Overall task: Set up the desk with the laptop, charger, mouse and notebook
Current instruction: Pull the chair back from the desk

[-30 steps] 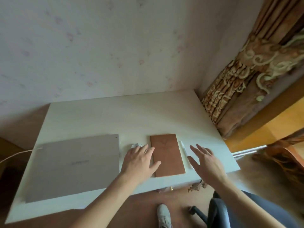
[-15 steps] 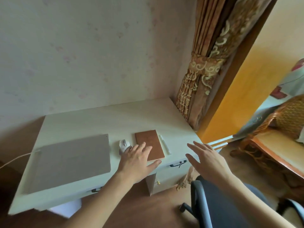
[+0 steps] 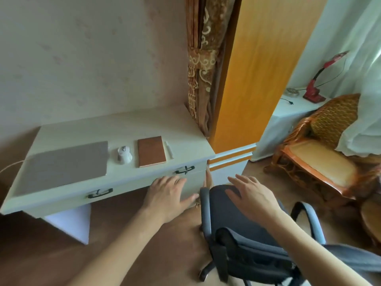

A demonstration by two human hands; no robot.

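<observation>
Head view: flat rectangular laptop (image 3: 64, 164) (matte grey).

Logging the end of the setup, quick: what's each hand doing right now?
Left hand: open, fingers spread, holding nothing.
Right hand: open, fingers spread, holding nothing.

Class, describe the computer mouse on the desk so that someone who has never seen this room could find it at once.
Start at the pale desk against the wall, left of the patterned curtain. Near its front edge lie a closed grey laptop, then a brown notebook with a white pen beside it. The mouse sits between laptop and notebook: small, white and rounded, the only item there that is not flat.
</observation>
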